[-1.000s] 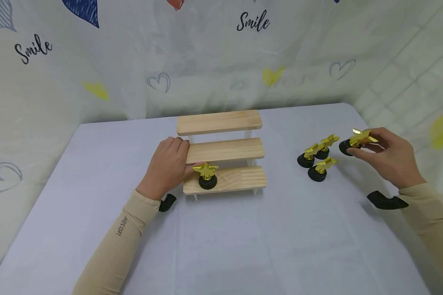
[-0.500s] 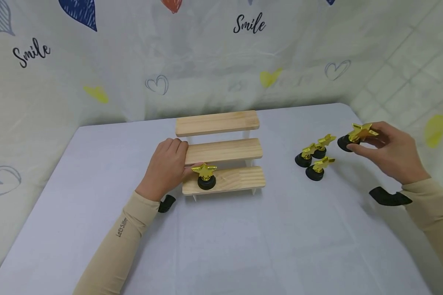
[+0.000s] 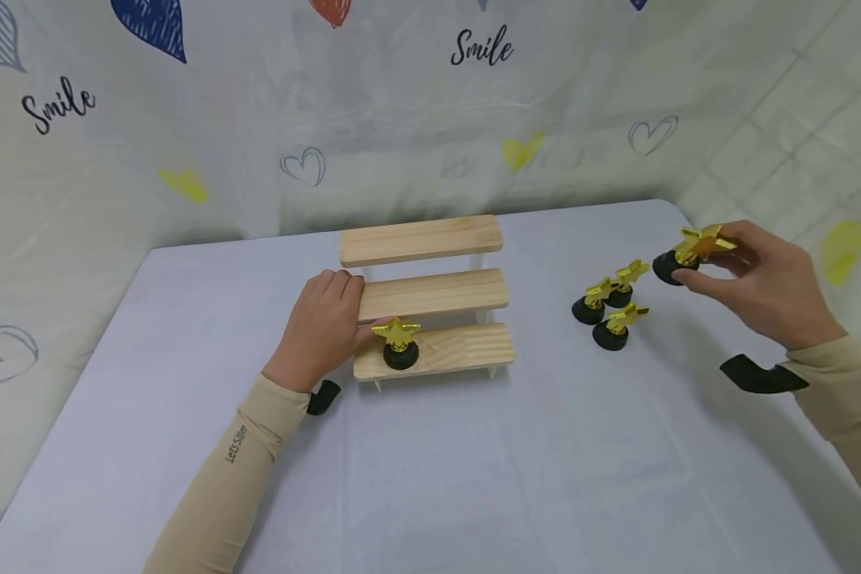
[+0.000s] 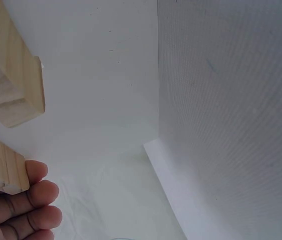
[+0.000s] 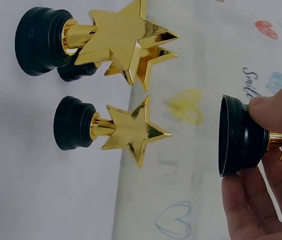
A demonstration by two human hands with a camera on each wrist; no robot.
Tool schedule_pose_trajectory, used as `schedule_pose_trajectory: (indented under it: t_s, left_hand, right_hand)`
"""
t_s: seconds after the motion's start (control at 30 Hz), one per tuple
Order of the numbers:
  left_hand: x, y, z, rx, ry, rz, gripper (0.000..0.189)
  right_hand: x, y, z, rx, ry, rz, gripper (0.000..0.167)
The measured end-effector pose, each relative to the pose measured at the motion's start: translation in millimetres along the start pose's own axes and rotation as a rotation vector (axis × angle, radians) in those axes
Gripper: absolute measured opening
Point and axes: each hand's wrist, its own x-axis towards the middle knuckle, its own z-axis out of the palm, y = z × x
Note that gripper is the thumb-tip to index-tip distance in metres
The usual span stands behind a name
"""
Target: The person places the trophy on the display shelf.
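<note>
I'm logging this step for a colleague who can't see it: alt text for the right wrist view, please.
A right hand holds a gold star trophy by its black base. Three more star trophies stand on a white tabletop, two overlapping in view, before a pale backdrop with printed hearts.

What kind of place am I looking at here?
Probably a small staged indoor corner, though the wider room is out of view. The signs are a pale backdrop printed with hearts and "Smile", a pale table, and a three-tier wooden stand bearing one star trophy.
</note>
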Motion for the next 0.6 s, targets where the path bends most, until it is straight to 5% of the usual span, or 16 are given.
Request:
schedule_pose_trajectory:
  t_s: [0.6]
  left_hand:
    - [-0.2, 0.8, 0.0, 0.001, -0.007, -0.009, 0.09]
  right_hand:
    - [3.6, -29, 17, 0.168, -0.059, -0.137, 0.049]
